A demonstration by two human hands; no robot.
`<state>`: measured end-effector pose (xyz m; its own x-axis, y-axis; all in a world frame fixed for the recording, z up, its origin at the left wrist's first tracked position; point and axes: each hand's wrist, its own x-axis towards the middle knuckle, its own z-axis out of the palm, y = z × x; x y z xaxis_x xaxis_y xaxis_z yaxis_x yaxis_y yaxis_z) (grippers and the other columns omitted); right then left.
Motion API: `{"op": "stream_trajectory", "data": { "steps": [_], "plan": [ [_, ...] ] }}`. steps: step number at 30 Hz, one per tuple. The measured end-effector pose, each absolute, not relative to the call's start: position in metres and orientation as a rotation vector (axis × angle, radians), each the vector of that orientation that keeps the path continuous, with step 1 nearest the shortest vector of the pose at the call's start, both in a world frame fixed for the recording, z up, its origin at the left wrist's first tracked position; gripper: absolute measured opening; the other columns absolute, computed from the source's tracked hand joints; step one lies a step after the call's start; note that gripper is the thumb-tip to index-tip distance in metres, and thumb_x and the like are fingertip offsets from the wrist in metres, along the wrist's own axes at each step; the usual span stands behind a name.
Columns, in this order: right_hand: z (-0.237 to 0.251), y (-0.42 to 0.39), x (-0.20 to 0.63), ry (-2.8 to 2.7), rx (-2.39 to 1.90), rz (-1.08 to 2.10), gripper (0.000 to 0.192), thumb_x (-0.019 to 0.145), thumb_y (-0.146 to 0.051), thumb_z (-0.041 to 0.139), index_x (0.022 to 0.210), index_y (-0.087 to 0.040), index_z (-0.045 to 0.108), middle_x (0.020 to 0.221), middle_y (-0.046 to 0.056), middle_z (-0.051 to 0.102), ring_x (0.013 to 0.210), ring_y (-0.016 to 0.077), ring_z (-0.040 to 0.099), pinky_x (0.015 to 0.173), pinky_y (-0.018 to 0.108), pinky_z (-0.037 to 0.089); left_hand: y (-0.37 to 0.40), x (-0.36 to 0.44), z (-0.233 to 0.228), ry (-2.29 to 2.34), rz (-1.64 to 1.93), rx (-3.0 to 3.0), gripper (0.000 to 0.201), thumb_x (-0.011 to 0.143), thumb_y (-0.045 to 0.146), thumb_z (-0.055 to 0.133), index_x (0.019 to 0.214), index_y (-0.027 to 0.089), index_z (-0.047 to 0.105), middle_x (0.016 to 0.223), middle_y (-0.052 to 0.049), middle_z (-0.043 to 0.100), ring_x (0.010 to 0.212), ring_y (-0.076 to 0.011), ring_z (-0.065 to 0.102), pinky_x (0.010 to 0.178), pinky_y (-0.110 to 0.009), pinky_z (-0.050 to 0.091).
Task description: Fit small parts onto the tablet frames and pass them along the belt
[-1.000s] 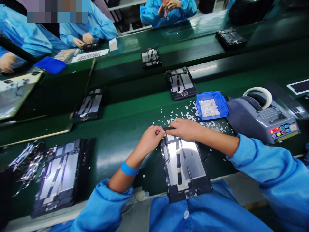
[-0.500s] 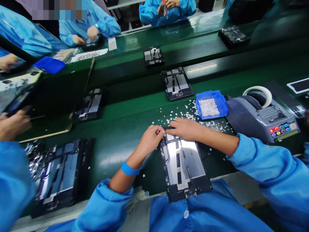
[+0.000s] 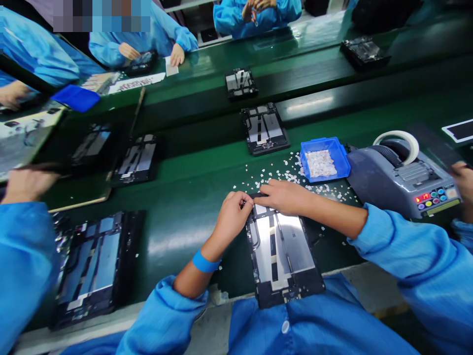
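While both hands meet at the far edge of the opened tablet chassis (image 3: 281,256), the left hand (image 3: 231,216) has its fingers curled in, thumb and forefinger pinched at the chassis's top left corner; whether something tiny sits in that pinch cannot be told. The right hand (image 3: 285,196) lies flat with fingers stretched toward the left, fingertips pressing the chassis's top edge, touching or nearly touching the left hand's fingertips. The chassis lies on the green conveyor belt (image 3: 185,197) directly under and nearer than the fingers, its near end overhanging the belt's edge.

Just beyond the right hand's knuckles, small white paper scraps (image 3: 281,172) lie scattered, and a blue parts tray (image 3: 342,165) holding more white bits stands just past them. To the right of that tray stands a grey tape dispenser (image 3: 391,182) with a white tape roll (image 3: 401,138). Well to the left of the left hand lies another opened tablet chassis (image 3: 92,266), with a co-worker's blue sleeve (image 3: 22,266) beside it. Farther beyond the fingers, a third chassis (image 3: 264,128) rests on the belt.
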<state>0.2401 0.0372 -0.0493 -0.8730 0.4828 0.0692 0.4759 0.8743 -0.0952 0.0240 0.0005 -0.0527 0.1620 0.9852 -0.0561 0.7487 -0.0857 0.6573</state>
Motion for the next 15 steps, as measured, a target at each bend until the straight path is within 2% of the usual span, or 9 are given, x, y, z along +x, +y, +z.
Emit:
{"op": "stream_trajectory", "data": {
  "steps": [3, 6, 10, 15],
  "plan": [
    [-0.05, 0.037, 0.241, -2.952, -0.755, 0.115, 0.035, 0.101, -0.011, 0.049, 0.131, -0.022, 0.064, 0.102, 0.009, 0.058, 0.085, 0.0215, 0.044, 0.069, 0.032, 0.031, 0.0, 0.023, -0.057, 1.689, 0.638, 1.805, 0.004, 0.086, 0.023, 0.06, 0.088, 0.021, 0.058, 0.083, 0.0, 0.055, 0.08, -0.0188, 0.053, 0.072, -0.031, 0.04],
    [-0.052, 0.037, 0.241, -2.94, -0.756, 0.102, 0.038, 0.101, -0.01, 0.048, 0.133, -0.022, 0.063, 0.1, 0.008, 0.058, 0.084, 0.0216, 0.043, 0.069, 0.032, 0.031, 0.006, 0.021, -0.061, 1.67, 0.675, 1.532, 0.02, 0.079, 0.024, 0.067, 0.093, 0.021, 0.054, 0.077, 0.004, 0.05, 0.071, -0.0154, 0.05, 0.064, -0.027, 0.037],
    [-0.054, 0.037, 0.241, -2.935, -0.742, 0.076, 0.038, 0.099, -0.009, 0.049, 0.132, -0.021, 0.064, 0.1, 0.008, 0.059, 0.083, 0.0215, 0.042, 0.07, 0.033, 0.031, 0.02, 0.02, -0.065, 1.497, 0.623, 1.235, 0.019, 0.075, 0.021, 0.064, 0.087, 0.021, 0.05, 0.07, 0.006, 0.049, 0.064, -0.013, 0.049, 0.059, -0.025, 0.034],
    [-0.053, 0.035, 0.242, -2.917, -0.76, 0.09, 0.036, 0.099, -0.008, 0.05, 0.128, -0.021, 0.065, 0.1, 0.008, 0.06, 0.083, 0.0213, 0.042, 0.071, 0.032, 0.032, 0.021, 0.021, -0.066, 1.531, 0.641, 1.258, 0.017, 0.073, 0.016, 0.062, 0.085, 0.02, 0.052, 0.071, 0.006, 0.048, 0.064, -0.0123, 0.046, 0.057, -0.025, 0.032]
  ]
}}
